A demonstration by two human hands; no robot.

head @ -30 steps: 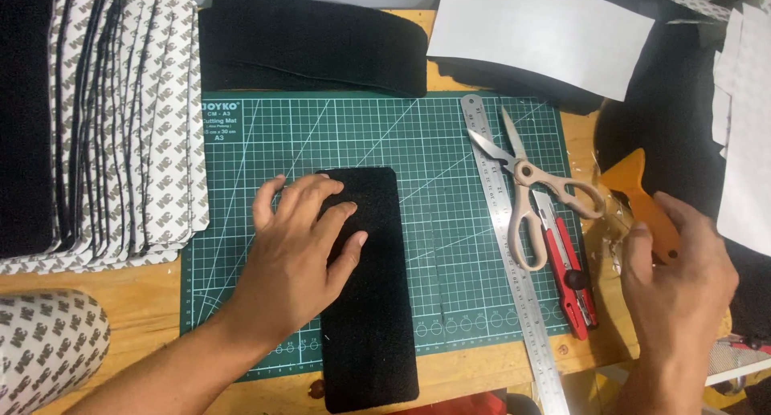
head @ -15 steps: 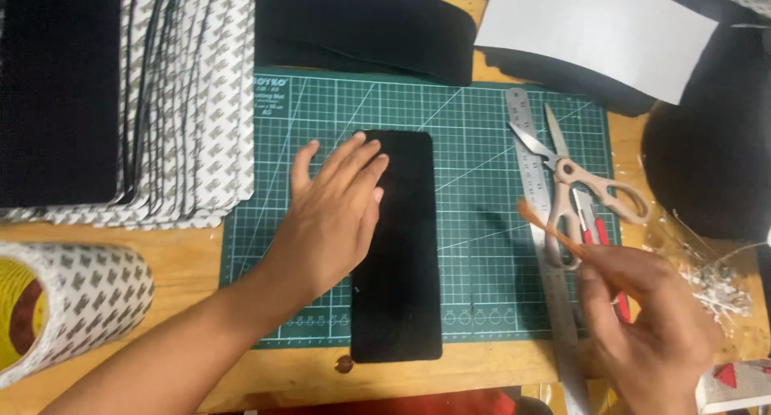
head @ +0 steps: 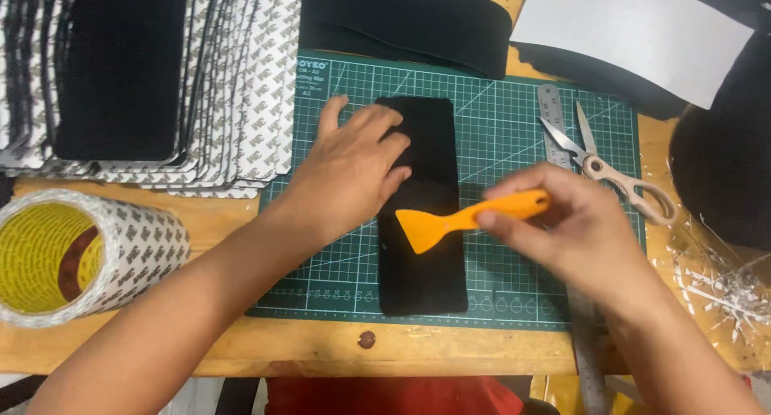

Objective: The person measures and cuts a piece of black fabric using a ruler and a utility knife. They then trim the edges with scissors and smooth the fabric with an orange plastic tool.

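Observation:
A black rectangular strip [head: 423, 270] lies lengthwise on the green cutting mat [head: 514, 118]. My left hand [head: 350, 170] rests flat on the strip's upper left part, fingers spread and pressing it down. My right hand [head: 572, 226] grips the handle of an orange plastic scraper [head: 450, 221]. The scraper's wide blade points left and hovers over or touches the middle of the strip, just below my left hand.
A fanned stack of black pads with patterned white backing [head: 161, 78] fills the upper left. A big roll of double-sided tape [head: 76, 254] sits at the left. A steel ruler [head: 554, 122] and scissors [head: 610, 170] lie right of the mat. White scraps [head: 723, 286] litter the right edge.
My right hand has carried the orange scraper leftward from the table's right side to over the black strip. My left hand has stayed pressed on the strip. The view shifted and zoomed.

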